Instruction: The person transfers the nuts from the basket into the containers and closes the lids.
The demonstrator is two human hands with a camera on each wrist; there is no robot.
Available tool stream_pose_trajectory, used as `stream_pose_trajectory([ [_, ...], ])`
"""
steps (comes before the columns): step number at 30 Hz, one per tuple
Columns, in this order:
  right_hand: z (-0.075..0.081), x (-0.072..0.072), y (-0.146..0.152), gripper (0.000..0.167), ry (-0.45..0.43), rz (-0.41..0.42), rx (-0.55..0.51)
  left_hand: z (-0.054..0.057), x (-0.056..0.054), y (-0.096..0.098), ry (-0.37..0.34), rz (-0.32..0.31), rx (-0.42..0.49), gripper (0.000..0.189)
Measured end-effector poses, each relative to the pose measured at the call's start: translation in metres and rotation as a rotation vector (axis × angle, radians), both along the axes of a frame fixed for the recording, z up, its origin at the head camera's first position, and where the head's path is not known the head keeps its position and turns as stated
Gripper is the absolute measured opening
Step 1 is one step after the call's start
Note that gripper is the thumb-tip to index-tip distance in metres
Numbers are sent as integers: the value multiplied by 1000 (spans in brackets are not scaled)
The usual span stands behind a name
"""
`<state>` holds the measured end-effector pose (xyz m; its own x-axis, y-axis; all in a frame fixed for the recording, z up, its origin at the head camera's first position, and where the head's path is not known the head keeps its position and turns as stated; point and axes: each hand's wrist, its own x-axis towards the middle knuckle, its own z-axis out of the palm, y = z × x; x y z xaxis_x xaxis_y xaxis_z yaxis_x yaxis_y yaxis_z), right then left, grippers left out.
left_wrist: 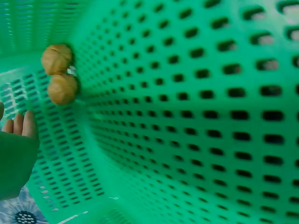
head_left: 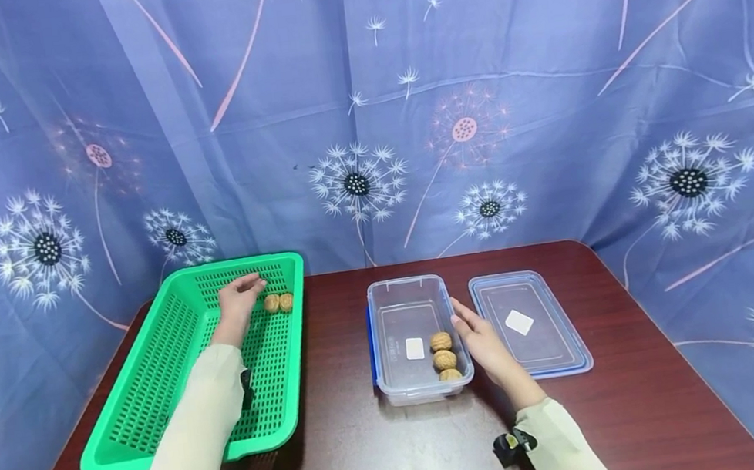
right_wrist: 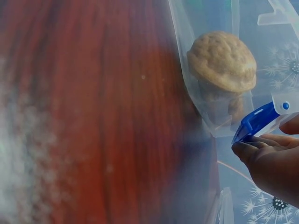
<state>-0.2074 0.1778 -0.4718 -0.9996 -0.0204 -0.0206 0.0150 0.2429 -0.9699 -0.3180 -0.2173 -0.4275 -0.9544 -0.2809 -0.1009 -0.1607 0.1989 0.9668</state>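
Over on the left, the left hand [head_left: 240, 305] is down inside the green perforated basket [head_left: 300, 306], fingers extended and gripping nothing, hanging just beside two walnuts. One walnut [head_left: 272, 303] sits on the left, its neighbour [head_left: 286, 302] right up against it, both toward the far right corner of the basket floor, and the left wrist view shows a gap between fingertips and shells.

Across to the right hand [head_left: 483, 339]: it's at the right side of the transparent plastic box [head_left: 418, 396], fingers mostly straight and touching the blue latch [right_wrist: 257, 122]. Inside, along that right wall, three walnuts make a row from far to near: far walnut [head_left: 441, 342], middle walnut [head_left: 444, 360], near walnut [head_left: 450, 375]. A white label [head_left: 415, 348] shows just left of them.

Right of the box lies the blue-edged lid [head_left: 556, 346], flat on the dark red worktop [head_left: 346, 455], a white square [head_left: 519, 322] on it. Behind it all hangs a blue dandelion-print curtain [head_left: 302, 65].
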Motion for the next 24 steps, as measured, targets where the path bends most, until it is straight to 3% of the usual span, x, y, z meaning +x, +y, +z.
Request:
stream_pose_trajectory([
  [5, 1, 1, 0, 48, -8, 2, 5, -12, -1, -6, -86, -46, -36, 43],
  [9, 2, 0, 0, 48, -20, 9, -2, -18, -2, -8, -111, -66, -103, 43],
  [13, 12, 3, -2, 48, -33, 19, -23, -21, -4, -9, -150, -89, -182, 42],
  [18, 34, 15, -8, 47, -22, 28, -7, -22, -4, -8, -187, -111, -217, 43],
  [24, 39, 19, -9, 47, -27, 31, 14, -23, -2, -6, -189, -109, -231, 42],
])
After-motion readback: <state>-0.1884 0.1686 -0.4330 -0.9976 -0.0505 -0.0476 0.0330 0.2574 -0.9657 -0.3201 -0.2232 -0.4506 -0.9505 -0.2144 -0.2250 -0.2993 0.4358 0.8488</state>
